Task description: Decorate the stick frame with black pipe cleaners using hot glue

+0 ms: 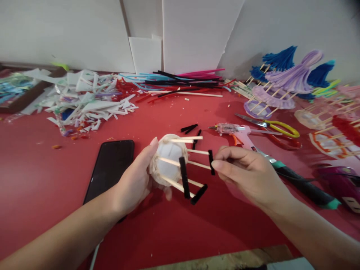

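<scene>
My left hand [136,178] grips a round piece with a pale base [169,155] and a cream fuzzy rim. Several thin wooden sticks [168,162] stick out of it toward the right. Short black fuzzy strips join some stick ends: one in front [184,177], one at the bottom [199,194] and one at the right [211,162]. The fingers of my right hand [234,163] pinch at the right-hand strip. Loose short black pieces [189,128] lie on the table just behind the round piece.
A phone [112,161] lies left on the red table [36,180]. White scraps [90,97] and coloured fuzzy stems [182,80] lie at the back. A pink glue gun [239,133], yellow-handled scissors [282,127], a green-and-black-handled tool [306,187] and small fuzzy-roofed models [292,75] are at right.
</scene>
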A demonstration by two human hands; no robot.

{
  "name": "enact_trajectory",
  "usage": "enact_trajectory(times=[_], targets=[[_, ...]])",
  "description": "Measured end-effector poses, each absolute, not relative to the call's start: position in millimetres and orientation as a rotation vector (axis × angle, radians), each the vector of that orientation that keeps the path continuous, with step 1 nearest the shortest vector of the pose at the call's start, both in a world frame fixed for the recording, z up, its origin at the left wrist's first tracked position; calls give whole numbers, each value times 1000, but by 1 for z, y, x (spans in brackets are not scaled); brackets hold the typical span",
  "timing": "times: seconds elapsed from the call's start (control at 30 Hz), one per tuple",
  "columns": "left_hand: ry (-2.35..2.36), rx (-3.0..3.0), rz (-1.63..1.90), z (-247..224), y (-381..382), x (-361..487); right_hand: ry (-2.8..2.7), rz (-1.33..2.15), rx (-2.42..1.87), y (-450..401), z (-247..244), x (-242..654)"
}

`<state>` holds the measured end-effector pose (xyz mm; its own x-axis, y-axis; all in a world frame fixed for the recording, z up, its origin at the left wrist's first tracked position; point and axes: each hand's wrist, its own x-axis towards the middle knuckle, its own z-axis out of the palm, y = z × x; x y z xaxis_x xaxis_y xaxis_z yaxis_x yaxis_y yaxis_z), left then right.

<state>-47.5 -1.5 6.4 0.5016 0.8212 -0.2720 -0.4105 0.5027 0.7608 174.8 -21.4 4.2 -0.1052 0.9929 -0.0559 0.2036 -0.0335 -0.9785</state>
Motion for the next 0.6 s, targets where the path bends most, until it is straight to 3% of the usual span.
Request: enact_trajectory(times=[0.2,0.6], targets=[[691,570,786,10,1,-53,-1721,807,-1061,-25,-1,179],[518,494,620,8,0,-58,-2085,593,-966,-20,-3,188]])
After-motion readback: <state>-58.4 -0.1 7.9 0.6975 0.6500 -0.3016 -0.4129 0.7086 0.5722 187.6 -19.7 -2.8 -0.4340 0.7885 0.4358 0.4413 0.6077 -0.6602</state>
